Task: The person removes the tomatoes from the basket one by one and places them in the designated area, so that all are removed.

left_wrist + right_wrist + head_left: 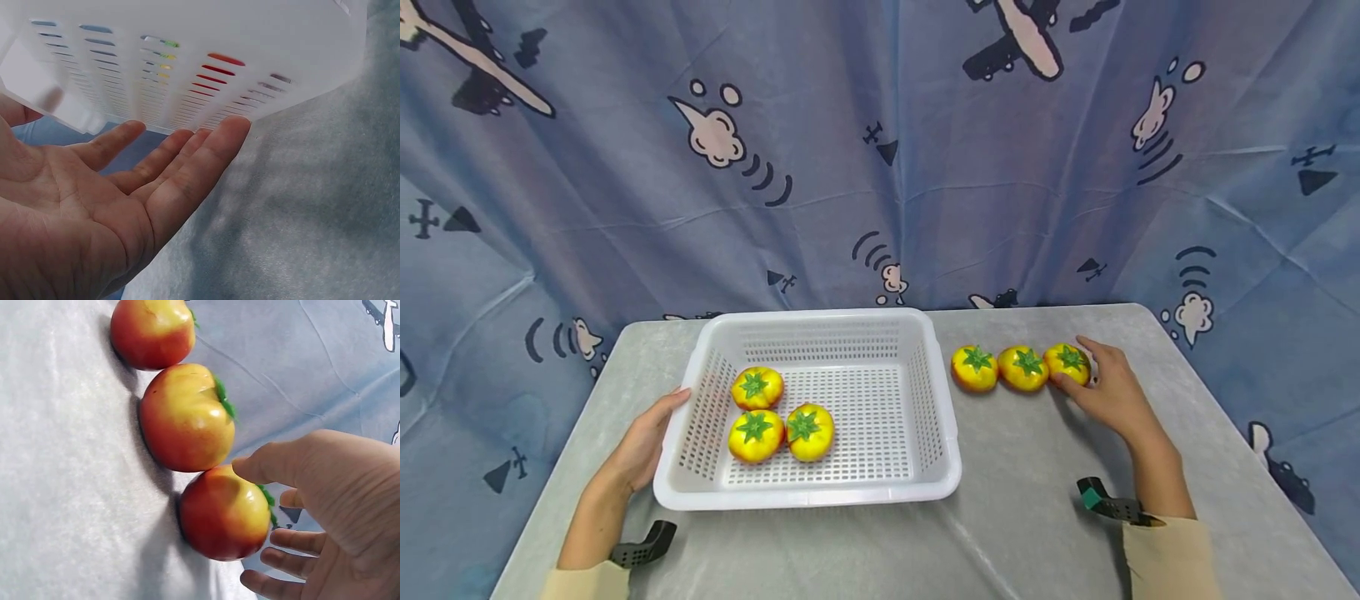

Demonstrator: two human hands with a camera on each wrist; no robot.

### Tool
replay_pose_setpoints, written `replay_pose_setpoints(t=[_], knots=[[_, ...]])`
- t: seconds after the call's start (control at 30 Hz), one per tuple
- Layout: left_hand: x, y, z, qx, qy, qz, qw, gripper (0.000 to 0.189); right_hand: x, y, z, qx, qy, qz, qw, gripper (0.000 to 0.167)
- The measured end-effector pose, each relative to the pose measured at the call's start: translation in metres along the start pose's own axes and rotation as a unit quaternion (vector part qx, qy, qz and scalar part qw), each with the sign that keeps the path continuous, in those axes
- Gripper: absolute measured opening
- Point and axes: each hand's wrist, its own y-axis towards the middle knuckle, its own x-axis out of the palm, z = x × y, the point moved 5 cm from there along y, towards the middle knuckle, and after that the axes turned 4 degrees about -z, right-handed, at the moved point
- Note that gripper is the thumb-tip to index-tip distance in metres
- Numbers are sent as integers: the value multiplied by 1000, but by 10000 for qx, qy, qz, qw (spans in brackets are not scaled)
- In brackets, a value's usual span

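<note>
My left hand (647, 442) holds the left wall of a white plastic basket (808, 498), thumb at the rim and fingers (187, 181) against the slotted outer side. Three yellow-red tomatoes with green leafy tops lie in the basket's left half, one tomato (757, 387) behind the other two. To the right of the basket, three similar tomatoes sit in a row on the table. Around the rightmost tomato (1067, 363) my right hand (1108, 392) is spread, its thumb overlapping the fruit and its other fingers beyond it. The middle tomato (187, 419) touches its neighbours.
A grey cloth-covered table (1022, 492) lies under everything. Behind it hangs a blue curtain (820, 208) printed with planes and clouds. Dark bands are on both wrists, the right band (1116, 504) with a green patch.
</note>
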Motion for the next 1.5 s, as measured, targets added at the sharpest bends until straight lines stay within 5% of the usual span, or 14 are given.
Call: replay_pose_setpoints(t=[0.33, 0.73, 1.5], knots=[[1, 0, 0, 62, 23, 5, 10000, 72, -15, -9, -17, -27, 65, 268, 9996, 79], [1, 3, 4, 172, -23, -99, 9998, 72, -24, -17, -56, -625, 246, 628, 9958, 71], [-3, 1, 0, 118, -4, -86, 9999, 72, 12, -36, -158, -1733, 415, -469, 9829, 64]])
